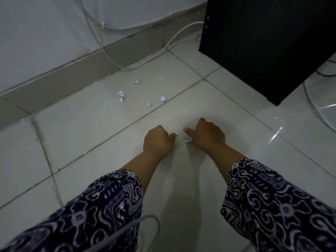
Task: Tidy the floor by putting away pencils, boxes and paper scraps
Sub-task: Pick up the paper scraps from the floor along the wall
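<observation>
Paper scrap [187, 139] lies at nine o'clock, touching the curled right hand [207, 135]; left hand [157, 140] fisted (contents hidden).

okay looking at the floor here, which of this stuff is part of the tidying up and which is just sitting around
Part of the job:
- four crumpled paper scraps near the wall, e.g. and
- paper scrap by the hands
- left hand and right hand, both curled, low at the floor

Just lying about:
- white cables
- black cabinet
- fan base
</observation>
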